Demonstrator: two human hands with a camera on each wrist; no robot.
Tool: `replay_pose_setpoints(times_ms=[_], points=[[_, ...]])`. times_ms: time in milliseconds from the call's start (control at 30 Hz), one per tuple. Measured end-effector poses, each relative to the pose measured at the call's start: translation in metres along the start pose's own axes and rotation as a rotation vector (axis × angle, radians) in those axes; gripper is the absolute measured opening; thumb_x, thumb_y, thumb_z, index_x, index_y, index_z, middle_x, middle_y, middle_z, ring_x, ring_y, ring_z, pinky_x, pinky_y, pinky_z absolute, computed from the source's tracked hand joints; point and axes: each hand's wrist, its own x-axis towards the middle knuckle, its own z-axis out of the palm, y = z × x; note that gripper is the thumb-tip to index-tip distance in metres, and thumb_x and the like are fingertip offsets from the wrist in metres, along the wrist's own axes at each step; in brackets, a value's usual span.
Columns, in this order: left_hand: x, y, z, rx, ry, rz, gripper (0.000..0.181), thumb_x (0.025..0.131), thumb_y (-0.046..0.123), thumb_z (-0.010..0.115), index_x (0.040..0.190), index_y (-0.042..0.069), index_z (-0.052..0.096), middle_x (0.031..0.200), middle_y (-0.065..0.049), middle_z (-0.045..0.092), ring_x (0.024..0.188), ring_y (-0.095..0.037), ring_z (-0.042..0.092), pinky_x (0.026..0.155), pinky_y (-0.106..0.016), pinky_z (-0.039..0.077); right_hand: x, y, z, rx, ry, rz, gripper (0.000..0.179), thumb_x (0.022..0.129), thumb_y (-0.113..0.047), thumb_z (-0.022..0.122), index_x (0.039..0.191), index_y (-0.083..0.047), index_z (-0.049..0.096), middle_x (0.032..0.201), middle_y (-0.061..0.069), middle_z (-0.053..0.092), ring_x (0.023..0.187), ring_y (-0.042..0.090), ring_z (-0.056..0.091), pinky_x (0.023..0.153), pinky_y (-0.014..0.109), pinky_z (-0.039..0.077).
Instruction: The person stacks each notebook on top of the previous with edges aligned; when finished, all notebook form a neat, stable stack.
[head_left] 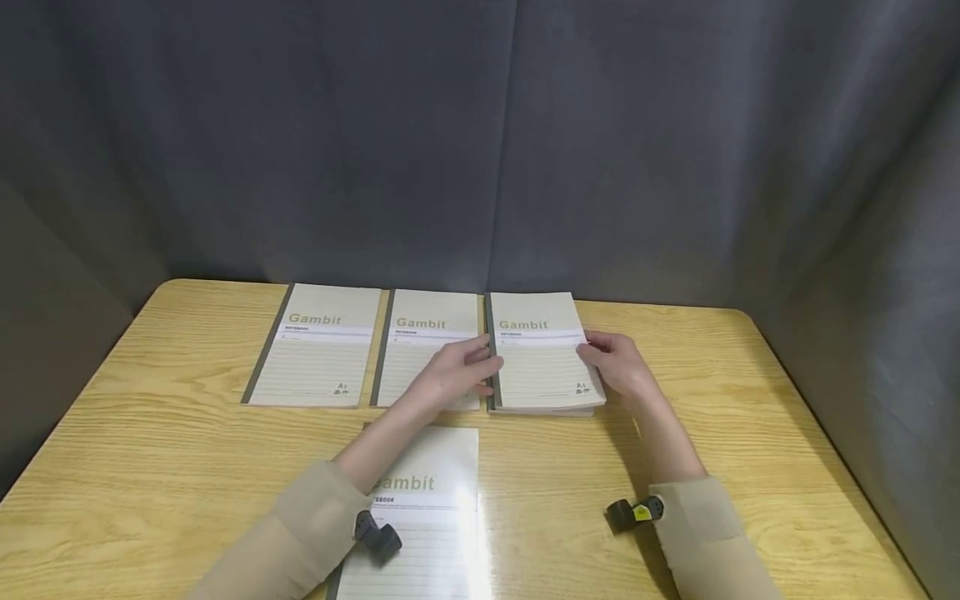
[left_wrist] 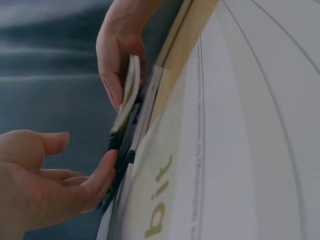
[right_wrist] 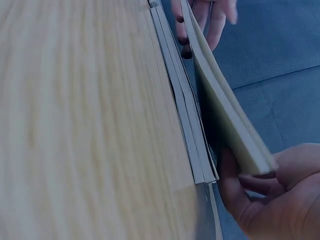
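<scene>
A pale Gambit notebook [head_left: 536, 375] with a dark spine lies tilted on top of a small stack at the right of the back row. My right hand [head_left: 618, 364] pinches its right edge, thumb above and fingers below. In the right wrist view that edge is raised off the notebooks beneath [right_wrist: 182, 105], leaving a wedge-shaped gap. At the spine side, my left hand [head_left: 452, 375] touches the stack with extended fingertips. Its thumb stands apart from the notebook in the left wrist view, where the raised notebook [left_wrist: 129, 95] appears edge-on.
Two more Gambit notebooks, the far left one [head_left: 315, 350] and the middle one [head_left: 427, 325], lie flat in the back row. Another notebook [head_left: 427, 533] lies nearer, under my left forearm. Dark curtains [head_left: 495, 150] border the wooden table [head_left: 150, 467].
</scene>
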Motion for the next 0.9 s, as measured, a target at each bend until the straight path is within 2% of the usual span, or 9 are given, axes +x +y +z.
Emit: replay_pose_setpoints(times_ms=[100,233,367,533,667,800,900], points=[[-0.004,0.002,-0.001,-0.034,-0.042,-0.002,0.071,0.105,0.038,0.057,0.162,0.007,0.029,0.159,-0.019,0.047,0.113,-0.03,0.074,0.111,-0.043,0.054,-0.001,-0.001,0.001,-0.028,0.021,-0.023,0.049,0.108,-0.016,0.049,0.152,0.005,0.044,0.15,0.025,0.053,0.125,0.029,0.056,0.113,0.043,0.048],[-0.007,0.003,-0.003,-0.058,-0.071,0.006,0.07,0.107,0.041,0.053,0.162,0.007,0.028,0.16,-0.019,0.045,0.121,-0.035,0.07,0.12,-0.046,0.044,-0.002,-0.003,0.001,-0.052,0.029,-0.027,0.049,0.107,-0.016,0.048,0.151,0.005,0.045,0.149,0.025,0.054,0.122,0.029,0.057,0.109,0.041,0.05],[-0.009,0.005,-0.006,-0.066,-0.077,0.02,0.07,0.106,0.044,0.051,0.162,0.007,0.03,0.163,-0.02,0.041,0.126,-0.04,0.066,0.124,-0.05,0.038,-0.004,-0.006,0.0,-0.079,0.044,-0.042,0.049,0.105,-0.011,0.048,0.15,0.008,0.046,0.148,0.027,0.054,0.126,0.03,0.053,0.113,0.044,0.046],[-0.007,0.003,-0.007,-0.045,-0.073,0.02,0.066,0.106,0.044,0.048,0.161,0.009,0.034,0.166,-0.015,0.038,0.136,-0.04,0.058,0.128,-0.052,0.032,-0.008,-0.008,0.0,-0.096,0.046,-0.055,0.049,0.103,-0.007,0.05,0.149,0.009,0.046,0.147,0.028,0.053,0.13,0.033,0.051,0.115,0.047,0.045],[-0.006,0.001,-0.007,-0.023,-0.098,0.035,0.066,0.106,0.047,0.045,0.161,0.011,0.035,0.168,-0.011,0.034,0.15,-0.036,0.043,0.128,-0.054,0.031,-0.01,-0.009,0.001,-0.133,0.049,-0.086,0.049,0.102,-0.006,0.052,0.148,0.008,0.048,0.145,0.029,0.056,0.13,0.033,0.053,0.112,0.046,0.048],[-0.005,0.002,-0.004,-0.004,-0.137,0.048,0.07,0.105,0.053,0.041,0.163,0.014,0.031,0.171,-0.008,0.029,0.16,-0.03,0.024,0.131,-0.054,0.023,-0.011,-0.009,0.001,-0.173,0.066,-0.119,0.048,0.1,-0.005,0.052,0.147,0.007,0.05,0.14,0.028,0.059,0.124,0.031,0.055,0.104,0.041,0.051],[-0.005,0.003,-0.002,0.003,-0.142,0.043,0.071,0.105,0.054,0.04,0.163,0.015,0.029,0.172,-0.006,0.026,0.161,-0.028,0.02,0.132,-0.052,0.02,-0.012,-0.009,0.0,-0.2,0.059,-0.112,0.049,0.1,-0.005,0.052,0.148,0.008,0.049,0.142,0.029,0.058,0.127,0.032,0.055,0.106,0.043,0.053]])
